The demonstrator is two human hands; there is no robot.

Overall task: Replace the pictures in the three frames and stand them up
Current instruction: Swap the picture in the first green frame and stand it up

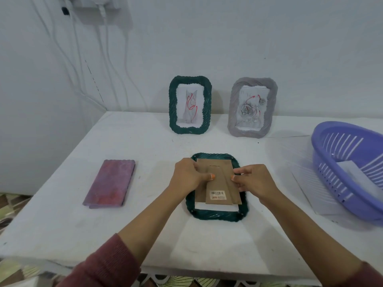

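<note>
**Third frame face-down, backing board held at both side edges**

A green frame (216,214) is laid face-down at the table's (62,224) near centre. Its brown backing board (217,181) is pinched by the left hand (187,176) and right hand (253,180). A white strip is exposed below the board. Two frames (190,104) (251,107) are stood upright at the far edge. A folded cloth (109,183) lies well left; a purple basket (352,170) overhangs the right edge.
</note>
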